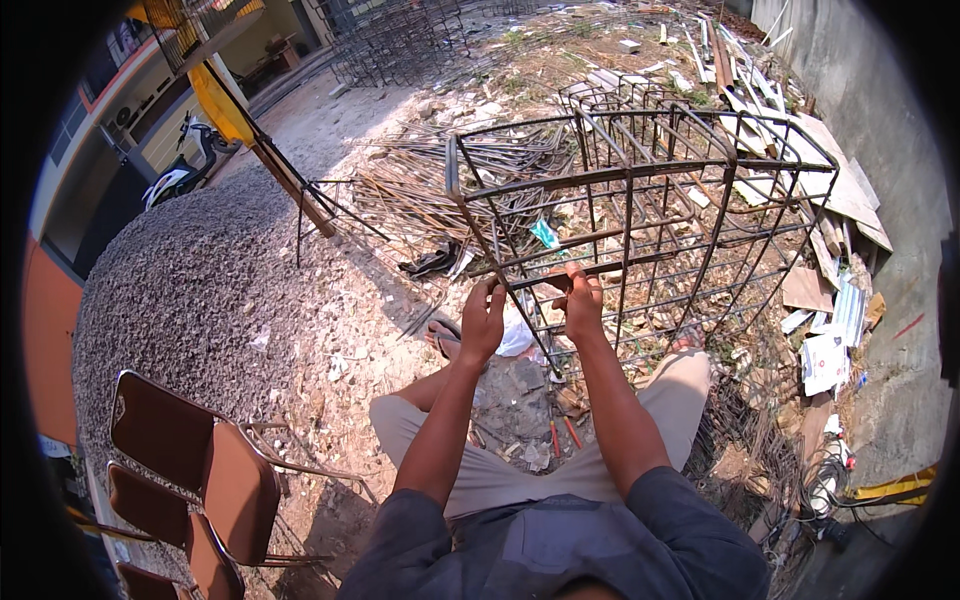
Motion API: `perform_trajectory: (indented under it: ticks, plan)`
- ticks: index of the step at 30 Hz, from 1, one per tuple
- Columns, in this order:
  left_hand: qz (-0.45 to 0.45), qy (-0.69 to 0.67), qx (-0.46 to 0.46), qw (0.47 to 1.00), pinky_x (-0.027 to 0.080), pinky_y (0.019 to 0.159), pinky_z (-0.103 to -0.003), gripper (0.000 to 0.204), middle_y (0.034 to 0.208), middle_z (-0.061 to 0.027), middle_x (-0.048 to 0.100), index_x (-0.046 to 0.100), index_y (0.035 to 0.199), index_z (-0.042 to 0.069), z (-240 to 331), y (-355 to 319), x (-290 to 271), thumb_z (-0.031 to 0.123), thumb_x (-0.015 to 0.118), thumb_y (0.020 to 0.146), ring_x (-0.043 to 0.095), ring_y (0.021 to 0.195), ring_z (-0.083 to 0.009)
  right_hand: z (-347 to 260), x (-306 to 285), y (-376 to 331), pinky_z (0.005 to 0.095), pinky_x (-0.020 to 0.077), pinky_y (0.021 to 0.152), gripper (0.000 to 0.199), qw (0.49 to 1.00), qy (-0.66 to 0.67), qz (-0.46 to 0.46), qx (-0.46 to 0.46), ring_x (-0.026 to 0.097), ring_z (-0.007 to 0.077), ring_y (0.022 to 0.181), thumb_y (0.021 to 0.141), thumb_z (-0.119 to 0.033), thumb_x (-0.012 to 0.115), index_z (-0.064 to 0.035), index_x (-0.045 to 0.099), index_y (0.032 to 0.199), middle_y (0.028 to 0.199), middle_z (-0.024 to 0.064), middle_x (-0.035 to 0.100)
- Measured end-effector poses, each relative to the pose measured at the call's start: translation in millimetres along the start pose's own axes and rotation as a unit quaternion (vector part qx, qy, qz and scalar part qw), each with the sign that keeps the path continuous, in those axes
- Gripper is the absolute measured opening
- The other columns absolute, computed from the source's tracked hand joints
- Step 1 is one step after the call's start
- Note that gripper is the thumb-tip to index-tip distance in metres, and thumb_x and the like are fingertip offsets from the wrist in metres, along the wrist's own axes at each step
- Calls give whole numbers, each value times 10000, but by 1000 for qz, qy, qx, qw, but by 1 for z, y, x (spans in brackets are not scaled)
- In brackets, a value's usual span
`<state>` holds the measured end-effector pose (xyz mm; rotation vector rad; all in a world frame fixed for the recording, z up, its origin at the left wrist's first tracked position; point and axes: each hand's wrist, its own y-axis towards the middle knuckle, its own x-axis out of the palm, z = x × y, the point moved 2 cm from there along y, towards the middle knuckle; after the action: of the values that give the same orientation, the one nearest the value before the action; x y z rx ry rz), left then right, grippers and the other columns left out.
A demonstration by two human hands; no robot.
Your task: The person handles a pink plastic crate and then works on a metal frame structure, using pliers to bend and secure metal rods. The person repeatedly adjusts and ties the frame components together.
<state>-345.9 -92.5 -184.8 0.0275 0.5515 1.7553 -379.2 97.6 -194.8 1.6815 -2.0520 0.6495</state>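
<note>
The rebar cage [640, 200] stood on the littered ground straight in front of the seated person, a box of rusty steel bars tied into a grid, its near face tilted toward the knees. The left hand [483, 322] was raised against that near face, fingers curled around a slanting bar at the cage's lower left edge; the grasp looked closed on the bar, though the fingertips were hidden behind it. The right hand [582, 300] sat just beside it, a little higher, its fingers hooked over a horizontal bar and pinched at a crossing of two bars. Whether anything thin lay between those fingers was too small to tell.

Between the person's legs lay a few small red-handled tools [562, 436] among rubble. A white plastic bag [517, 332] showed just behind the left hand, inside the cage's foot. Left of the cage, a heap of bent rebar pieces [430, 190] spread over the dirt, and a dark sandal [432, 262] lay near it. A gravel pile [180, 270] filled the left side, with brown stacking chairs [200, 460] at the lower left and a parked scooter [185, 170] beyond. Scrap boards and white panels [830, 190] lay along the concrete wall [900, 120] on the right.
</note>
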Motion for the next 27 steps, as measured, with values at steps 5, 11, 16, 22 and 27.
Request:
perform_trajectory:
  ticks: [5,11,16,22,27]
  plan:
    - [-65,28,3,998,440,756,-426,407,883,-189,579,601,983,-15,-5,17,2,353,456,1078,564,808,-341,-8,-4,-2,266,526,445,372,1000,-19,10,-2,700,141,818,969,-334,668,-30,500,1099,1026,78,706]
    - [-139,-129,-103,976,523,734,-328,334,895,-96,678,639,999,-4,-13,27,-5,313,551,1055,648,775,-184,-8,1,-5,268,521,451,336,998,-31,43,-22,695,128,782,962,-345,688,-72,506,1034,895,47,682]
    - [-138,-170,-134,966,569,694,-296,278,905,-93,703,649,999,-16,-21,28,-7,255,601,1032,696,718,-159,-11,10,-11,270,520,404,361,999,11,40,-3,698,135,757,985,-331,664,-63,433,1054,955,98,708]
    - [-121,-206,-149,959,568,691,-300,292,895,-119,708,644,997,-42,-22,24,-6,247,611,1025,730,744,-197,-15,12,-17,261,483,341,352,1000,-1,26,-8,712,143,751,1017,-314,629,-54,396,1062,973,133,716]
    - [-126,-214,-173,953,575,693,-308,302,899,-128,714,653,987,-50,-9,26,1,250,631,1016,732,740,-207,-13,-3,-8,263,463,329,369,997,-54,52,10,650,128,616,1007,-333,647,-59,404,1050,942,113,686]
